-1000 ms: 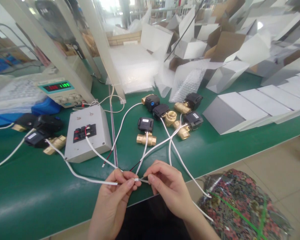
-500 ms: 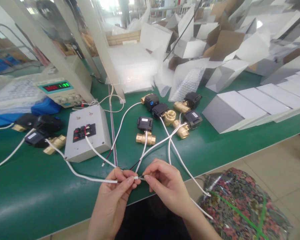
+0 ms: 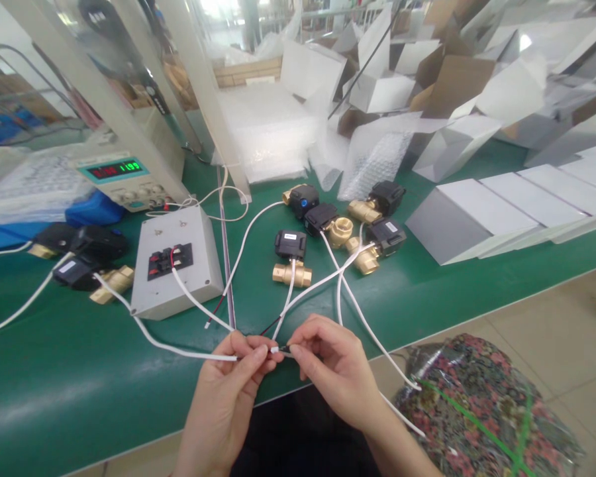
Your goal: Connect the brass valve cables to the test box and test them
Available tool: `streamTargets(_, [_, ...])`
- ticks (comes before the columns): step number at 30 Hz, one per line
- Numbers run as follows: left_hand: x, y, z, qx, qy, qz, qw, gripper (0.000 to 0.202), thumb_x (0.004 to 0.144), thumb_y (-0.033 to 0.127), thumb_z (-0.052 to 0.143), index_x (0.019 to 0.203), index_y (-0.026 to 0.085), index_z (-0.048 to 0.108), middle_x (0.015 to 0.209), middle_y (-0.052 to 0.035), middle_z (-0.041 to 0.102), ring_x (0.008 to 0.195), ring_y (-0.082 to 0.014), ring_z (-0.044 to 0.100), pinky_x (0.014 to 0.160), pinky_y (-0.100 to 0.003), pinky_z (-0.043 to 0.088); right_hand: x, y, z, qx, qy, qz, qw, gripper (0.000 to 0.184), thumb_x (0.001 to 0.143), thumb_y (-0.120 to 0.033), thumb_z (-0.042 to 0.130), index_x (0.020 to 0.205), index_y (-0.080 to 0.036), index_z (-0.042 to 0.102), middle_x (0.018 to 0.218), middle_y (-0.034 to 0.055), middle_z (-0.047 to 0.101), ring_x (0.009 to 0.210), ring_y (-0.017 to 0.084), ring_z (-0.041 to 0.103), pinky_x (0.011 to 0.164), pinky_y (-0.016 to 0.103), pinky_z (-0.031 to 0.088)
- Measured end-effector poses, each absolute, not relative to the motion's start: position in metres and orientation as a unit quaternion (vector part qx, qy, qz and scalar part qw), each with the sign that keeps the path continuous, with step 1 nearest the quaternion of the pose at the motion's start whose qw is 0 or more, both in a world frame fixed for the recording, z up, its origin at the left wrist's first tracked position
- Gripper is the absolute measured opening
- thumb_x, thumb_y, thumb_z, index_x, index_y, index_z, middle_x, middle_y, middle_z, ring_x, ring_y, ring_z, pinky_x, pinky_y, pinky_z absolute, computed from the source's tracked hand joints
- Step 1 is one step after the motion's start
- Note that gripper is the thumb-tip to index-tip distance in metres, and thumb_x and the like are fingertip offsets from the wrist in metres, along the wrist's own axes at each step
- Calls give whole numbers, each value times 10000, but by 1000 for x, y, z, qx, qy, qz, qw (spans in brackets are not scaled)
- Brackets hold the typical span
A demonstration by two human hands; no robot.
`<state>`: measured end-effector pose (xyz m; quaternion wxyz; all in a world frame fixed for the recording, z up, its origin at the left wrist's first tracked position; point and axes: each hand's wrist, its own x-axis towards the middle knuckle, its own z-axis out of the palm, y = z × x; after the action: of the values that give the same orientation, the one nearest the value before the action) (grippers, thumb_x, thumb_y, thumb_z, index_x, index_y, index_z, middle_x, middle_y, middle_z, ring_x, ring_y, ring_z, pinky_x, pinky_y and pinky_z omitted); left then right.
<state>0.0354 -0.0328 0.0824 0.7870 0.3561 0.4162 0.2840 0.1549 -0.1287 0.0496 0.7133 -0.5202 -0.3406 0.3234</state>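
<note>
My left hand (image 3: pixel 241 371) pinches a small white wire connector (image 3: pixel 275 349) between thumb and forefinger, at the front edge of the bench. A white cable (image 3: pixel 189 353) runs into this hand from the left. Just to the right, my right hand (image 3: pixel 328 364) is closed, thumb against fingertips, on a thin dark piece (image 3: pixel 285 348) that meets the connector; wire or tool tip, I cannot tell. Past my hands stands a brass valve with a black actuator (image 3: pixel 291 255), its white cable hanging toward me. Another white cable (image 3: pixel 198 301) links a grey switch box (image 3: pixel 179 265) to the area behind my left hand.
Several more brass valves with black actuators (image 3: pixel 377 235) sit at mid-bench, others (image 3: pixel 87 258) at the left. A power supply (image 3: pixel 122 179) with lit digits stands behind the box. White cartons (image 3: pixel 496 212) line the right; bubble wrap (image 3: pixel 372 156) lies behind. A patterned, plastic-wrapped bundle (image 3: pixel 487 397) is lower right.
The view has shifted slightly. My hands stay together at the connector, where the dark piece at my right fingertips now shows more. The power supply's red digits look different.
</note>
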Motion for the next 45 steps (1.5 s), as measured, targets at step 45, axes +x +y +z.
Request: streamTargets(45, [34, -35, 78, 417, 388, 294, 768, 400, 590, 221, 961, 581, 162, 566, 650, 12, 645, 586, -101, 595, 584, -144, 538, 155, -130, 48, -545, -387, 282, 688, 120, 918, -156, 614, 820, -191, 674, 761, -8, 555, 648, 149, 525, 576, 252, 397])
